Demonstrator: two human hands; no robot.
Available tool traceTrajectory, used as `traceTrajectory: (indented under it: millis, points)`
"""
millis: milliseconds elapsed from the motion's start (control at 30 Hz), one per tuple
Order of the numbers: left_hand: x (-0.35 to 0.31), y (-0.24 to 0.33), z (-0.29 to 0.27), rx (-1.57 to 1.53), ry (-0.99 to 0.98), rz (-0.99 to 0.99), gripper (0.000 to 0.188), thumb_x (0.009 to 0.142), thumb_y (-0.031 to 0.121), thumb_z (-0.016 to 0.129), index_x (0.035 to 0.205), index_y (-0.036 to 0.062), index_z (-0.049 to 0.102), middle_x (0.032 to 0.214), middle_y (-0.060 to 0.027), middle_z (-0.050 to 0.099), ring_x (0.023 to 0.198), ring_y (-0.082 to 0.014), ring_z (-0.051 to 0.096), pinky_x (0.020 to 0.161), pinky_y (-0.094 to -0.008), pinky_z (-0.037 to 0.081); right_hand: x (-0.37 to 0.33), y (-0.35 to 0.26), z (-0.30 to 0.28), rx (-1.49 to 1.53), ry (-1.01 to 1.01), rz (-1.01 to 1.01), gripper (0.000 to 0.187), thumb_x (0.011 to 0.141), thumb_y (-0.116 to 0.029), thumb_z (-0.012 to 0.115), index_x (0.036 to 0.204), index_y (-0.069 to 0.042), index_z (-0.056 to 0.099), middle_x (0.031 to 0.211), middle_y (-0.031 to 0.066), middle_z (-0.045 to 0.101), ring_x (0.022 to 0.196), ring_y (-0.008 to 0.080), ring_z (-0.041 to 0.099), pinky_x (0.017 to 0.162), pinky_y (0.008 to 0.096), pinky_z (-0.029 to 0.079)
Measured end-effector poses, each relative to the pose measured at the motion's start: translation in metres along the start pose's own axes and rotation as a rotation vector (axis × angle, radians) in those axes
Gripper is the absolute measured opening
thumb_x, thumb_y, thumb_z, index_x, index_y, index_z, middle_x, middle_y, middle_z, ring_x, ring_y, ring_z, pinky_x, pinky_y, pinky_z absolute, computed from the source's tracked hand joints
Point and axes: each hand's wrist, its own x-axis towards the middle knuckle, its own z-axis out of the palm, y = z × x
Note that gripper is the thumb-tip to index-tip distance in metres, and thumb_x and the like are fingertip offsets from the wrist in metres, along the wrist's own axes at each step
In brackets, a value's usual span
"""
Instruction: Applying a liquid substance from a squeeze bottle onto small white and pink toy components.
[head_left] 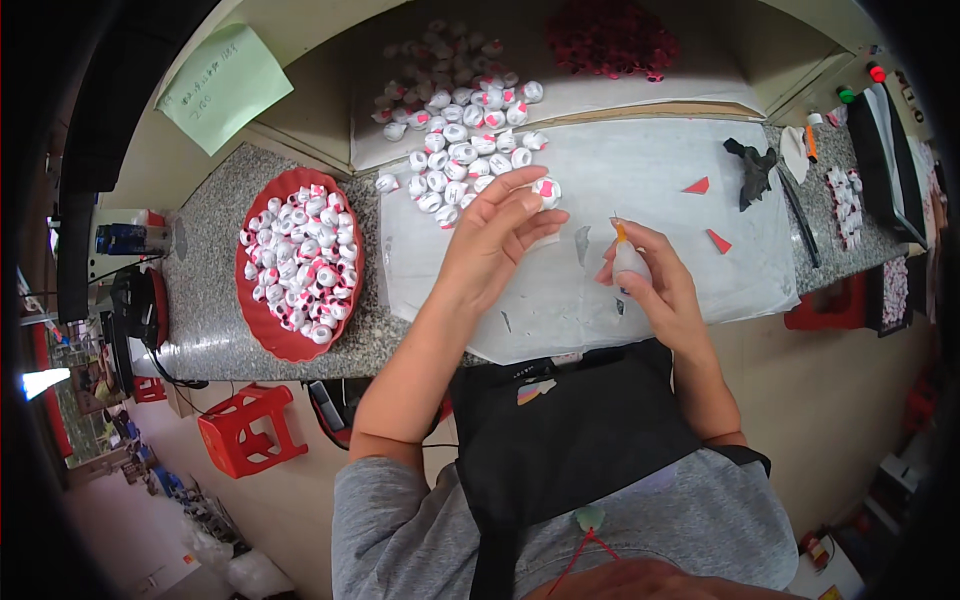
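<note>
My left hand (505, 225) is closed on a small white rounded piece with a pink patch (547, 191), pinched at the fingertips. A small white squeeze bottle with an orange tip and a thin needle (630, 262) is wrapped in the fingers of my right hand (662, 288), its needle pointing up and away from me. The two hands are apart, above a white sheet (690, 255) on the counter. Just beyond my left hand lies a spread of many similar white and pink pieces (455, 153), reaching back into the shelf space.
At left, a red scalloped tray (313, 348) is heaped with white and pink pieces. Red pieces (612, 38) are piled at the back. Two red scraps (719, 241), a crumpled black cloth (754, 172) and a black stick (800, 218) lie right. A red stool (250, 430) stands below left.
</note>
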Motion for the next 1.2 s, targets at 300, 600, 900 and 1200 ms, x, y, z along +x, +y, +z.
traceTrajectory:
  millis: [300,600,900,1200]
  points:
    - [-0.020,-0.028,-0.014,-0.226,0.002,0.150,0.031,0.079,0.006,0.044,0.110,0.0039,0.039,0.103,-0.0167,0.047,0.082,-0.0160,0.051,0.074,-0.0261,0.041,0.007,-0.018,0.007,0.227,0.086,0.196,0.036,0.076,-0.009,0.043,0.110,0.001,0.035,0.090,0.0123,0.045,0.060,0.0143,0.048,0.043,0.0210,0.040]
    - [-0.029,-0.027,-0.014,0.038,0.034,0.345,0.029,0.074,-0.002,0.050,0.102,-0.0012,0.044,0.096,-0.0090,0.048,0.087,-0.0126,0.049,0.076,-0.0273,0.042,0.023,-0.025,0.012,0.373,0.277,-0.057,0.031,0.066,-0.007,0.057,0.092,-0.001,0.041,0.091,0.0099,0.043,0.075,0.0152,0.046,0.056,0.0253,0.041]
    - [-0.032,-0.029,-0.005,0.039,0.101,0.424,0.037,0.070,-0.008,0.052,0.104,-0.0041,0.041,0.096,-0.0095,0.049,0.088,-0.0128,0.049,0.074,-0.0219,0.041,0.024,-0.022,0.027,0.145,0.429,-0.416,0.033,0.060,-0.008,0.065,0.084,-0.004,0.043,0.082,0.0081,0.043,0.070,0.0135,0.045,0.058,0.0247,0.038]
    - [-0.031,-0.031,-0.006,0.027,0.125,0.409,0.036,0.070,-0.007,0.050,0.104,-0.0032,0.040,0.100,-0.0123,0.047,0.092,-0.0160,0.048,0.081,-0.0345,0.042,0.017,-0.022,0.028,-0.126,0.248,-0.584,0.043,0.052,-0.005,0.073,0.085,-0.006,0.045,0.079,0.0081,0.046,0.062,0.0144,0.048,0.055,0.0242,0.042]
